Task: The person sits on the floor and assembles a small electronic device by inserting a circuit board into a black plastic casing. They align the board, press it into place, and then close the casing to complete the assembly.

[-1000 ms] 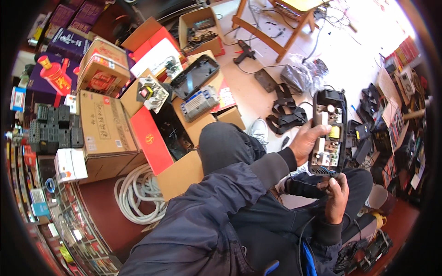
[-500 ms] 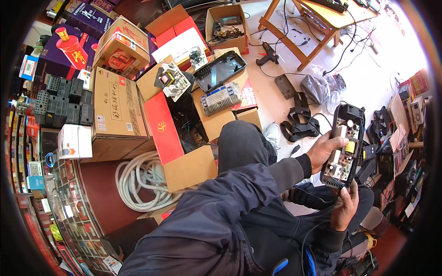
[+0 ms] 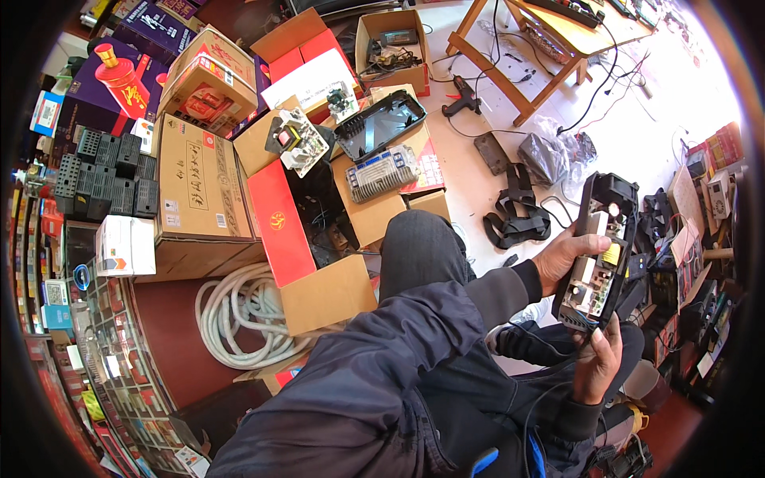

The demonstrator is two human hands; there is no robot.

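Note:
An elongated black casing, its top off, is held at the right above my bent leg. Inside it lies a circuit board with a yellow-wrapped transformer, white parts and metal heat sinks. My left hand grips the casing's left side, thumb over the edge onto the board. At the lower end my right hand holds the casing between thumb and fingers, close to some thin wires. Part of the fingers of both hands is hidden behind the casing.
Ahead stand open cartons, with a black plastic cover, a grey finned metal unit and a loose circuit board on them. A glue gun and black straps lie on the floor. Coiled white hose is at left.
The casing has tilted, its upper end leaning a little farther right, and both hands have moved with it. My grip looks the same.

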